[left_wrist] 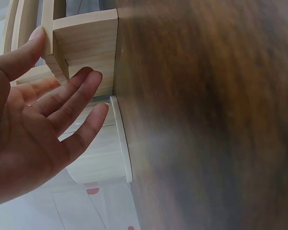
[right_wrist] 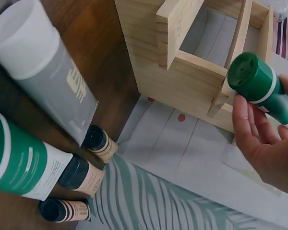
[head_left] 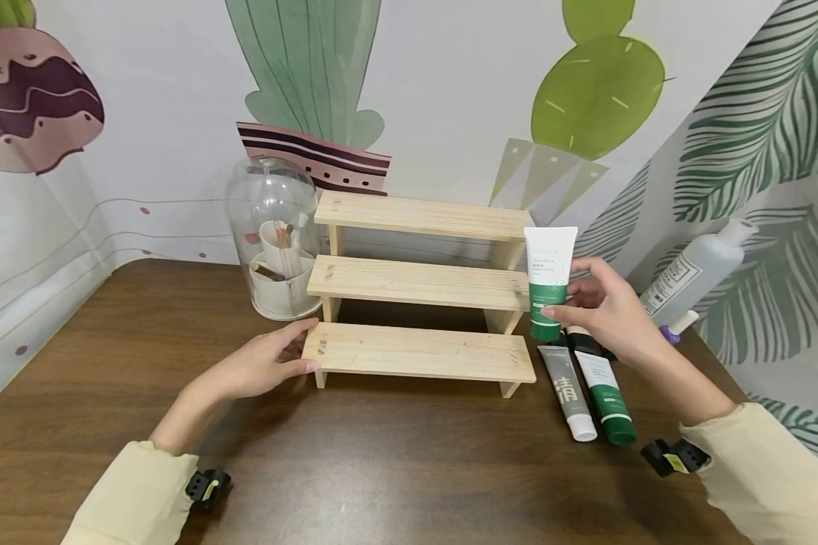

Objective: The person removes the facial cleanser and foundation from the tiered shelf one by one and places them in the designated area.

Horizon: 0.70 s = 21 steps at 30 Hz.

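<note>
A three-step wooden shelf (head_left: 419, 352) stands on the table, its boards rising toward the wall. My left hand (head_left: 262, 363) holds the left end of its lowest board, thumb at the front edge and index finger at the back corner; the other fingers stretch free beneath, as the left wrist view shows. In my right hand (head_left: 610, 306) is a white and green squeeze tube (head_left: 548, 280), pinched by its side with the green cap down. The tube is raised beside the right end of the middle board (head_left: 409, 281). Whether it touches the wood, I cannot tell.
Right of the shelf lie a grey tube (head_left: 568, 393) and another white and green tube (head_left: 605, 397). Small dark-capped bottles (right_wrist: 77, 172) lie behind them. A clear pump bottle (head_left: 698, 269) leans at the right wall. A domed brush holder (head_left: 276, 250) stands back left.
</note>
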### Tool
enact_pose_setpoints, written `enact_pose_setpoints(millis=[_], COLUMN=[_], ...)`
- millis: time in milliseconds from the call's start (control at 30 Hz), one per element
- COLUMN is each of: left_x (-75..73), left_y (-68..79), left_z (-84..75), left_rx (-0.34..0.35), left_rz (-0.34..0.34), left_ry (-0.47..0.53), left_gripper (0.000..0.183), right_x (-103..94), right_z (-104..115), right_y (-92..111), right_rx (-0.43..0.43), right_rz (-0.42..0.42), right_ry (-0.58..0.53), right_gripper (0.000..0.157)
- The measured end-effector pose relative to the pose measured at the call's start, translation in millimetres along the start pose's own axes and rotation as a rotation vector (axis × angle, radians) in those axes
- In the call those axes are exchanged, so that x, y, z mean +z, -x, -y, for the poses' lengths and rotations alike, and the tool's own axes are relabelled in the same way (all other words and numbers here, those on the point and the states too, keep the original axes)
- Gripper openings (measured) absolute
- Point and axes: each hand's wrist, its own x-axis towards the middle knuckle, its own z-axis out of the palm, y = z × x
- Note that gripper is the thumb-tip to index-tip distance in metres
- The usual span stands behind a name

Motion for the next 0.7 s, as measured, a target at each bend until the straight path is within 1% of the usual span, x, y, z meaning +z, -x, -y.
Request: enact_pose_setpoints(millis=[67, 233, 400, 500, 600, 700], left_x=[-0.1, -0.3, -0.5, -0.2, 0.1, 0.3], left_y=[0.2, 0.3, 0.0, 0.0, 0.1, 0.1], left_z=[0.0, 0.2, 0.4, 0.4, 0.5, 0.7], left_rx=[-0.002, -0.004, -0.001, 0.001, 0.002, 0.001], left_rz=[0.000, 0.002, 0.001, 0.000, -0.001, -0.003], left_ry=[-0.001, -0.007, -0.011, -0.011, -0.010, -0.005], left_gripper=[0.059, 0.059, 0.059, 0.059, 0.059, 0.059], right_x=[-1.9, -8.1, -16.5, -22.3, -28.3, -33.5], right_z=[-1, -6, -16, -23, -29, -36], right_y=[3, 11, 19, 25, 31, 37], right_rx=[0.021, 0.059, 0.085, 0.106, 0.141, 0.174], right_rz=[0.010, 0.027, 0.053, 0.065, 0.078, 0.097], right_ry=[-0.017, 0.009, -0.014, -0.010, 0.012, 0.005], right_gripper=[0.048, 0.051, 0.053, 0.053, 0.055, 0.055])
